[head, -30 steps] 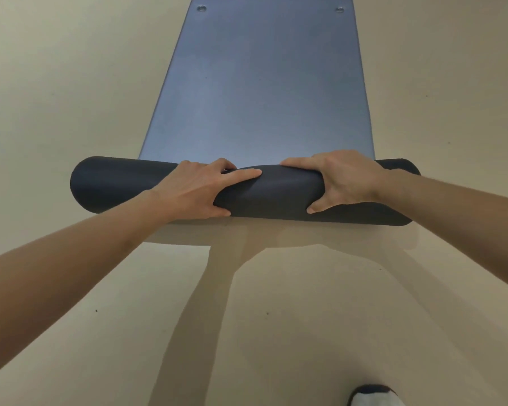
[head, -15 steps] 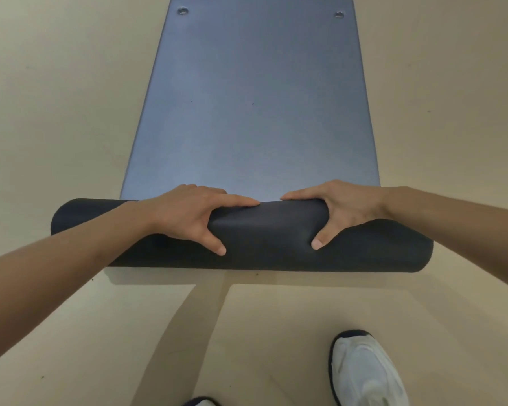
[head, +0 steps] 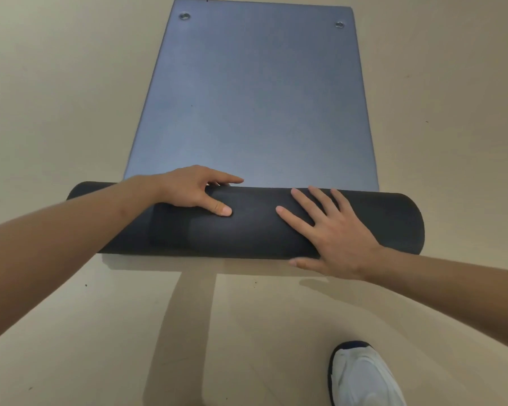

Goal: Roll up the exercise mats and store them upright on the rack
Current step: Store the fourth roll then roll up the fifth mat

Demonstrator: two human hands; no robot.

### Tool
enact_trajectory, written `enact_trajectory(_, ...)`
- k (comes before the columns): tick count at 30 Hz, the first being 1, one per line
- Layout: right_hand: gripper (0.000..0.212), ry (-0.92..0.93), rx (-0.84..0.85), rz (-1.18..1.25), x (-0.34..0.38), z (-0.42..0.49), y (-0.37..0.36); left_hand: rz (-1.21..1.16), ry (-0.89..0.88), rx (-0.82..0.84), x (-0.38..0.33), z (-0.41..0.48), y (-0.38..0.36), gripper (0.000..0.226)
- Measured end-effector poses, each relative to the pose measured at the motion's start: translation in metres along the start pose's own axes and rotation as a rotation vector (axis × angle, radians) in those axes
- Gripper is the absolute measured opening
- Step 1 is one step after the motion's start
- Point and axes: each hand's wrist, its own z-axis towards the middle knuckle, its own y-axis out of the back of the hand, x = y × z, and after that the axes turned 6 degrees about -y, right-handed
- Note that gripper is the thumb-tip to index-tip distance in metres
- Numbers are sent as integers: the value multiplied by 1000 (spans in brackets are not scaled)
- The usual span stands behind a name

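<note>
Mat (head: 255, 92) on floor (head: 56, 98), near end rolled into fat roll (head: 255, 227). L hand (head: 192, 189) curled over roll top, thumb on front. R hand (head: 332, 235) flat, fingers spread, pressing on roll. Shoe (head: 364, 376) btm right

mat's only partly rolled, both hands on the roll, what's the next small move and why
Probably push the roll forward another part-turn toward the two eyelets. Much of the exercise mat lies flat on the floor ahead. The right hand rests flat with fingers spread, the left hand curls over the top, so both seem placed to roll on.
</note>
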Motion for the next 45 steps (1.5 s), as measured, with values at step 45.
enact_trajectory(45,114,-132,15,103,-90,149,39,788,-129,-416,-33,38,20,115)
